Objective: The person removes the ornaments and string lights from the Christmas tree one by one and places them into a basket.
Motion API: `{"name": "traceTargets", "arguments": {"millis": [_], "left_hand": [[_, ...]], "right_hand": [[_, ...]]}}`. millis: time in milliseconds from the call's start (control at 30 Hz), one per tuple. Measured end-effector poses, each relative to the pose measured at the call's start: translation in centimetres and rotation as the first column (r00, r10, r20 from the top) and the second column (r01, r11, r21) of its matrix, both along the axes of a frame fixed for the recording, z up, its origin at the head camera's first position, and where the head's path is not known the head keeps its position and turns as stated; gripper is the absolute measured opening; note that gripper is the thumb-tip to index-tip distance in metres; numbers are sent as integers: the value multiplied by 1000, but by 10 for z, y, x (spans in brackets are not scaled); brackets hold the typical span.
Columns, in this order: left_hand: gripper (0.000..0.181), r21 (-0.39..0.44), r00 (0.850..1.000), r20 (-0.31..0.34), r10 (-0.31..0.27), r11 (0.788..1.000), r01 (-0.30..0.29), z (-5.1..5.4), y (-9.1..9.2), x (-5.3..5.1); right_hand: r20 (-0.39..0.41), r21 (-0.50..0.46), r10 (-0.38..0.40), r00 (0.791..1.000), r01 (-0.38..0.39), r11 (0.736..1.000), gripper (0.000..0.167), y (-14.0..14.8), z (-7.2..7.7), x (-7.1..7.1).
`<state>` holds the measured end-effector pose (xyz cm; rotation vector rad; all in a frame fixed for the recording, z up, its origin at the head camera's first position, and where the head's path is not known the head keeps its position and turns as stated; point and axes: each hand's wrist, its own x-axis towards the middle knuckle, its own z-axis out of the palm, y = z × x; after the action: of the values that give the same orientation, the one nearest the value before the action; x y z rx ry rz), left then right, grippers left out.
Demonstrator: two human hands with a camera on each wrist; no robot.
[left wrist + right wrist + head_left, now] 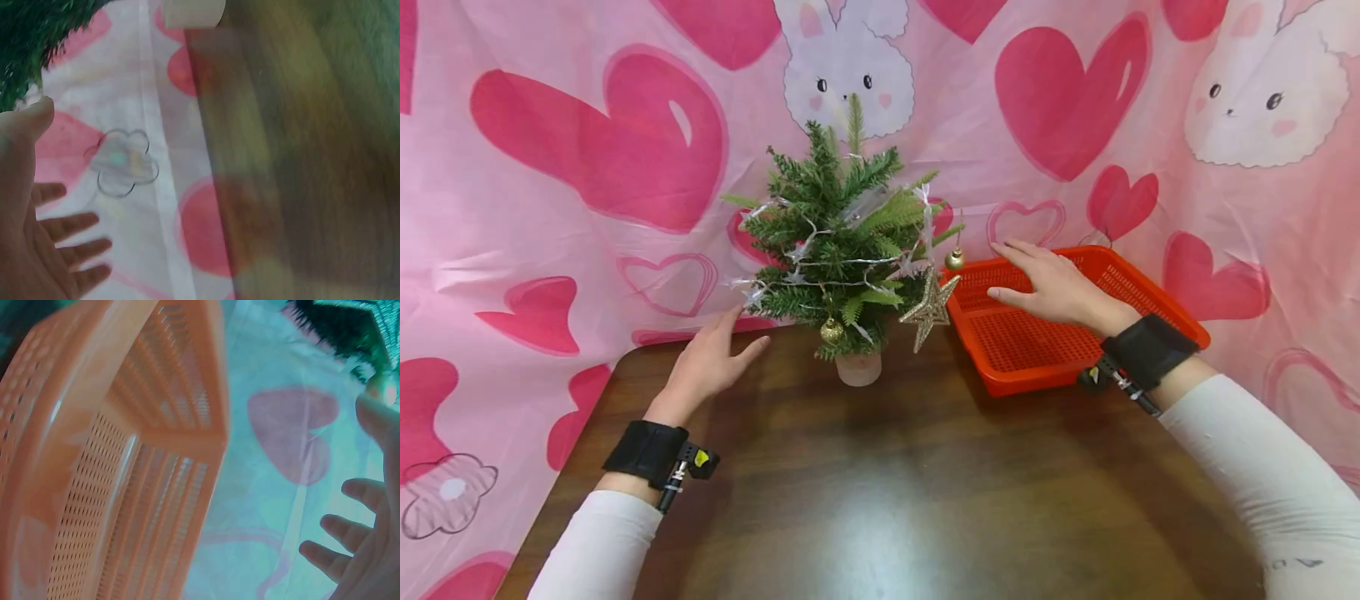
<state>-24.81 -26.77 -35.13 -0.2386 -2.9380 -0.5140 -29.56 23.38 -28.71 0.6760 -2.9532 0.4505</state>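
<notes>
A small artificial Christmas tree (842, 242) stands in a pale pot (858, 368) toward the back of the table. White string lights with star shapes (797, 271) wind round its branches. A gold glitter star (931, 310) hangs low on its right side; gold balls (831, 330) hang at the front and the right. My left hand (706, 364) is beside the tree's left side, fingers extended, holding nothing. Over the left part of an orange-red plastic basket (992, 379) hovers my right hand (1051, 283), fingers spread and straight, with nothing in it.
The perforated basket sits at the back right of the brown wooden table (820, 467). A pink cloth (587, 242) printed with hearts and rabbits hangs behind the table and along both sides. Black wrist straps (646, 454) carry small cameras.
</notes>
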Motion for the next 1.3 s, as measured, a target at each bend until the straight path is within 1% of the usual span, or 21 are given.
{"name": "traceTargets", "arguments": {"millis": [67, 133, 200, 267, 367, 500, 567, 667, 767, 833, 867, 967, 1033, 1067, 1133, 1200, 1233, 1267, 1300], "left_hand": [[82, 42, 999, 4, -49, 998, 49, -6, 7, -2], [77, 97, 994, 10, -108, 990, 107, -14, 14, -5], [72, 156, 986, 13, -165, 974, 161, -22, 22, -9], [71, 204, 979, 6, -204, 959, 198, -29, 29, -13], [72, 260, 976, 17, -216, 944, 204, -38, 40, -17], [68, 299, 977, 44, -209, 936, 187, -47, 55, -23], [63, 322, 973, 47, -228, 925, 201, -50, 63, -27], [50, 341, 963, 30, -269, 908, 243, -53, 73, -32], [42, 359, 956, 20, -291, 895, 265, -56, 82, -35], [43, 373, 956, 11, -294, 888, 269, -58, 87, -36], [45, 388, 957, 10, -289, 884, 262, -60, 88, -36], [54, 446, 953, 2, -302, 854, 269, -63, 94, -37], [59, 489, 947, 4, -321, 827, 278, -64, 97, -37], [61, 515, 944, 20, -330, 812, 274, -60, 100, -34], [62, 551, 938, 31, -345, 789, 272, -62, 103, -35], [59, 570, 938, 51, -342, 781, 253, -65, 106, -35], [58, 573, 937, 52, -344, 779, 254, -67, 108, -36], [56, 583, 935, 52, -350, 771, 256, -69, 110, -37], [55, 583, 936, 47, -349, 770, 258, -75, 111, -40]], "right_hand": [[-4, -35, 19, 1000, -19, 999, 77, -1, 1, 2], [-16, -68, 27, 1000, -28, 997, 73, -3, 1, 4], [-37, -104, 31, 999, -34, 994, 68, -6, 0, 5], [-66, -138, 37, 997, -46, 989, 63, -11, 0, 5], [-90, -203, 49, 995, -66, 977, 57, -18, 0, 5], [-96, -289, 62, 993, -88, 953, 51, -25, 1, 4], [-98, -331, 65, 993, -94, 939, 48, -28, 1, 3], [-101, -390, 65, 993, -100, 915, 44, -33, 2, 2], [-102, -438, 52, 993, -92, 894, 41, -38, 2, 1], [-100, -465, 48, 994, -89, 881, 40, -42, 2, -1], [-98, -474, 44, 994, -85, 876, 40, -44, 2, -2], [-89, -499, 33, 996, -73, 863, 40, -48, 1, -4], [-76, -516, 32, 997, -66, 854, 40, -50, 0, -6], [-71, -523, 30, 997, -63, 850, 39, -52, -1, -6], [-59, -533, 26, 998, -53, 844, 41, -53, -2, -7], [-48, -546, 27, 998, -49, 836, 42, -56, -3, -7], [-43, -550, 25, 999, -45, 834, 43, -57, -4, -7], [-42, -555, 22, 999, -42, 831, 43, -58, -4, -7], [-40, -558, 19, 999, -38, 829, 44, -59, -5, -8]]}}
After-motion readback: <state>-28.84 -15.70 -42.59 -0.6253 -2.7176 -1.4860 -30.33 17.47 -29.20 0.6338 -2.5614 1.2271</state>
